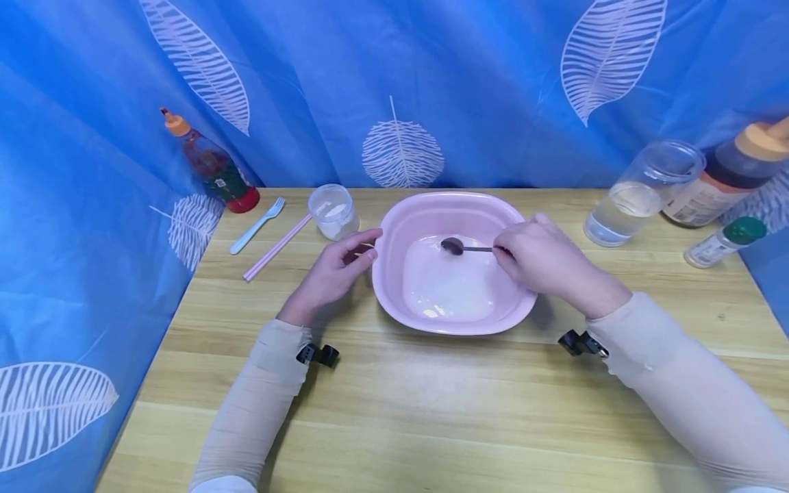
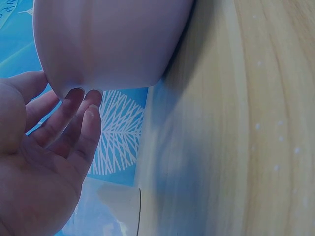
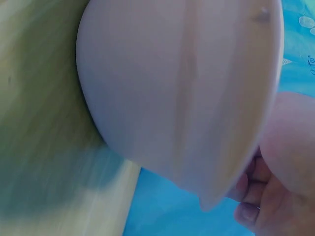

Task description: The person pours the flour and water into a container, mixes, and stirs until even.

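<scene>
A pink basin (image 1: 394, 301) with white, foamy-looking liquid (image 1: 453, 291) in it stands on the table. My left hand (image 1: 335, 270) is at its left side; in the left wrist view the fingertips (image 2: 74, 96) touch the outer wall, fingers slightly bent. Over the right rim, my right hand (image 1: 542, 260) grips the handle of a dark metal spoon (image 1: 453, 246), whose bowl is inside the basin, over the liquid. In the right wrist view the curled fingers (image 3: 258, 189) show beyond the basin's edge, and the spoon is hidden.
Left of the basin are a clear cup (image 1: 335, 212) with white contents, pink chopsticks (image 1: 277, 246), a light blue fork (image 1: 257, 227) and a red sauce bottle (image 1: 224, 171). At right stand a glass of water (image 1: 629, 205), a dark sauce bottle (image 1: 703, 198) and a green-capped shaker (image 1: 718, 248).
</scene>
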{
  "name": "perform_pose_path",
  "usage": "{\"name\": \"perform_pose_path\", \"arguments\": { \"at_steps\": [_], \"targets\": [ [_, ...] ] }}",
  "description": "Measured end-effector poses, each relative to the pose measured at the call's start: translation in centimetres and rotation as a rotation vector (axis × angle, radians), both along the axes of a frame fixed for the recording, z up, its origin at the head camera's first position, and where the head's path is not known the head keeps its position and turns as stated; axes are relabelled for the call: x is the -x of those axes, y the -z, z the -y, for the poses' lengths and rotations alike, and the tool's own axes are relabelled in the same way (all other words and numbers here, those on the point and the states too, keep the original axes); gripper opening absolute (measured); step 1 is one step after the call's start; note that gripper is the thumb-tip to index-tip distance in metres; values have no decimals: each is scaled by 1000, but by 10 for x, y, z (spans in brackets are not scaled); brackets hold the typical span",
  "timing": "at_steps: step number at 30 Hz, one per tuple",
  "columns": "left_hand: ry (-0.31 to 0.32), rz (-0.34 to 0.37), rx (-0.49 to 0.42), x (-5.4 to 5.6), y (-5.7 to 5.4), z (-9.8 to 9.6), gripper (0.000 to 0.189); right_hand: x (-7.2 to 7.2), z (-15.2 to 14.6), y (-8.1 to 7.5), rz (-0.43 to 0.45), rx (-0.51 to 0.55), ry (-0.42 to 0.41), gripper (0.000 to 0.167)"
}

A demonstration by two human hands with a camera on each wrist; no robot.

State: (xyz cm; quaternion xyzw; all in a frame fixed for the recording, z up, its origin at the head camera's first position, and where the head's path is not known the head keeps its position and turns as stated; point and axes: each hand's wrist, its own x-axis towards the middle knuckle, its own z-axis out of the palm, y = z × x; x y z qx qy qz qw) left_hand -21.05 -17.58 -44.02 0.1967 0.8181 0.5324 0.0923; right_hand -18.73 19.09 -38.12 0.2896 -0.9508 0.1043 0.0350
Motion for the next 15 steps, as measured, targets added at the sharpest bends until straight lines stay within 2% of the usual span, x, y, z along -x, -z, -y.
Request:
{"name": "perform_pose_path", "arguments": {
  "at_steps": [6,10,15],
  "targets": [
    [4,-4,12,0,1,1,45,-1,-15,-4,-73,-23,20,17],
    [-3,-1,9,0,1,1,45,-4,-24,-6,-55,18,56,10],
    [0,0,10,0,0,1,45,-9,-35,-5,-18,109,113,11]
  ]
}}
